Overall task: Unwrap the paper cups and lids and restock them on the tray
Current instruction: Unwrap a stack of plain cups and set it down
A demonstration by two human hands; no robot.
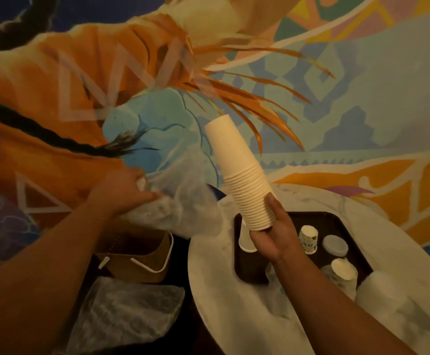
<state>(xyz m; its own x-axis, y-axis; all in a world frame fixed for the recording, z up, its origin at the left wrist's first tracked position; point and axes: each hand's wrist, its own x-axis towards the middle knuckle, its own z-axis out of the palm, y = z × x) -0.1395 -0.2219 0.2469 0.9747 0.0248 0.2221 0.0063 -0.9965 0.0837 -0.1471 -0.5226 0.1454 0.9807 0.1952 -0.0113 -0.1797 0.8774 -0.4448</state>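
Sleeve off; cup stack going to tray.
My right hand (pixel 273 234) is gripping the bare paper cups (pixel 239 175) above the tray (pixel 244 272); left hand (pixel 121 190) is clutching the plastic wrap (pixel 183 201). Advice: lower stack upright, rims down, beside the standing cup (pixel 246 239).

The left hand (pixel 121 193) was smeared by motion, and so was the clear plastic wrap (pixel 180 198) it gripped. The right forearm hid part of the dark tray (pixel 337 221). The picture's edge cut off the white counter (pixel 234 316) below and at right.
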